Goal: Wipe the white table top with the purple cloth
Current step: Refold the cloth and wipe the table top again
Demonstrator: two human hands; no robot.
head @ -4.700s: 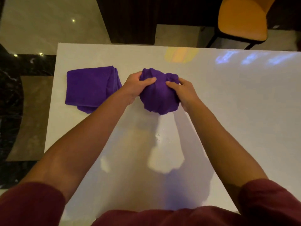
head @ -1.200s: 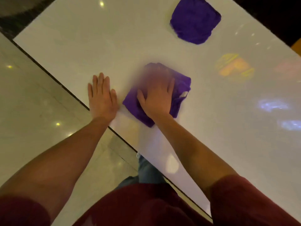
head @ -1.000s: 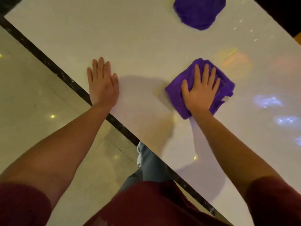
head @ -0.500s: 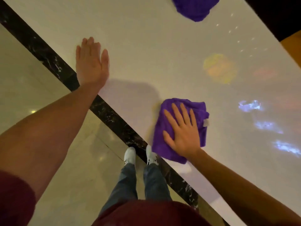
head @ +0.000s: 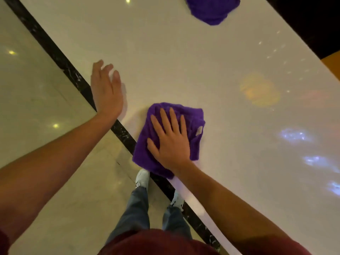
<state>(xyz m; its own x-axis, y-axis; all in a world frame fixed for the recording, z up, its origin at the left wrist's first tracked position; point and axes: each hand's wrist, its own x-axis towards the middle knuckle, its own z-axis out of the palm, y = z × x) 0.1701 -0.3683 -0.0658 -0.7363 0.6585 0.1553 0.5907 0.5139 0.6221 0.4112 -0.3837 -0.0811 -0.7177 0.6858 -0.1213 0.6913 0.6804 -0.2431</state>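
A crumpled purple cloth (head: 195, 118) lies on the white table top (head: 184, 61), right at its near edge, with one corner hanging slightly over. My right hand (head: 170, 142) presses flat on the cloth, fingers spread and pointing away from me. My left hand (head: 106, 91) rests palm down on the table's edge to the left of the cloth, with nothing in it and a short gap between it and the cloth.
A second purple cloth (head: 211, 8) lies bunched at the far side of the table. A dark marble strip (head: 55, 50) in the pale floor (head: 36, 89) runs along the table's near edge. My feet (head: 142, 178) stand below it. An orange seat (head: 333, 63) shows at the right.
My right hand has dragged the cloth from the middle of the table back to the near edge, then left toward my left hand. The left hand stays flat on the edge.
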